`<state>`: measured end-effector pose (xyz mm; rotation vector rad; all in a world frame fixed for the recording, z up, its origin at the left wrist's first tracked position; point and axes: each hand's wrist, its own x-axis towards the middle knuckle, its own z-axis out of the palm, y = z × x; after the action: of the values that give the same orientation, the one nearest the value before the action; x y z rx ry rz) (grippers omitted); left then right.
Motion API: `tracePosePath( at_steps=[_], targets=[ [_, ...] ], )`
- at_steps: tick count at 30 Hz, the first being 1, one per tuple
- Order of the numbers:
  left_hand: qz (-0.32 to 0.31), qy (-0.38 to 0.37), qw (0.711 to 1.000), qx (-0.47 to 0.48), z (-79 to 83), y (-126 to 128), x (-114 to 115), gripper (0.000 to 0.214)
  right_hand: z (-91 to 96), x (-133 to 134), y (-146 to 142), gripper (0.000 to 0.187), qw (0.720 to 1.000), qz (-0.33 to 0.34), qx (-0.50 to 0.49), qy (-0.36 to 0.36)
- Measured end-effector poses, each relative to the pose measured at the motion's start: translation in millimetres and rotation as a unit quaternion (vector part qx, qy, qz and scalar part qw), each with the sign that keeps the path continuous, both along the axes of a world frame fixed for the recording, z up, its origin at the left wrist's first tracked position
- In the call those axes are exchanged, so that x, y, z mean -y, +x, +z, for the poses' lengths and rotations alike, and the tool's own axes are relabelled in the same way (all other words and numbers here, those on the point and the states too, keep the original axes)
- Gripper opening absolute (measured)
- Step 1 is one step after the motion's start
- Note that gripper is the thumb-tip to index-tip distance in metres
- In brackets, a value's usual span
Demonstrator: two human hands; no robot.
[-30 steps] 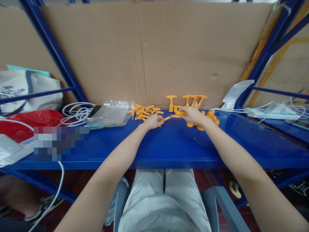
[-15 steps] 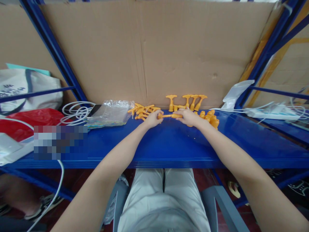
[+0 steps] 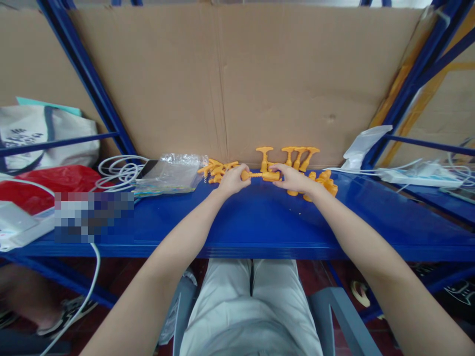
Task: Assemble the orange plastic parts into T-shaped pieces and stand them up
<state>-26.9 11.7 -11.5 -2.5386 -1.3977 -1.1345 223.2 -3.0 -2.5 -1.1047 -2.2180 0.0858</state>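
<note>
Screw head [image 3: 245, 175] btwn L hand [image 3: 232, 181] fingertips – sleeve [image 3: 270, 176] in R hand [image 3: 293, 179].

left hand [image 3: 234, 180]: bare, like the right hand [image 3: 293, 179]
forearms [image 3: 185, 232]: bare too, on the near side of the blue shelf [image 3: 260, 222]
trousers [image 3: 230, 291]: pale, off-white-ish, creased, just below the shelf
waist cloth [image 3: 252, 341]: greyish, farther from the shelf (shirt hem maybe, can't tell)
</note>
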Motion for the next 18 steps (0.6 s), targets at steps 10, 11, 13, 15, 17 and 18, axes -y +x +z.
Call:
tracePosePath(
  at_steps=[10, 11, 13, 15, 17, 18],
  targets=[
    [0.003, 0.039, 0.999, -0.007, -3.0, -5.1, -4.7, 0.022, 15.1, 13.2, -0.4, 0.018, 0.945, 0.019, -0.229, -0.234],
    [-0.001, 0.036, 0.999, -0.004, -3.3, -5.4, -5.0, 0.022, 16.9, 16.2, -2.4, 0.013, 0.941, 0.013, -0.236, -0.241],
    [-0.013, 0.026, 1.0, 0.007, -3.7, -6.0, -5.5, 0.022, 20.0, 21.6, -6.3, 0.012, 0.937, -0.004, -0.241, -0.253],
    [-0.025, 0.017, 0.999, 0.019, -4.0, -6.3, -5.9, 0.021, 22.0, 25.0, -9.7, 0.018, 0.933, -0.02, -0.242, -0.266],
    [-0.027, 0.013, 0.999, 0.027, -4.0, -6.4, -6.0, 0.021, 23.2, 26.7, -12.6, 0.019, 0.93, -0.031, -0.242, -0.276],
    [-0.025, 0.013, 0.999, 0.028, -3.9, -6.4, -6.0, 0.021, 23.6, 27.2, -13.9, 0.019, 0.928, -0.034, -0.243, -0.279]
  ],
)
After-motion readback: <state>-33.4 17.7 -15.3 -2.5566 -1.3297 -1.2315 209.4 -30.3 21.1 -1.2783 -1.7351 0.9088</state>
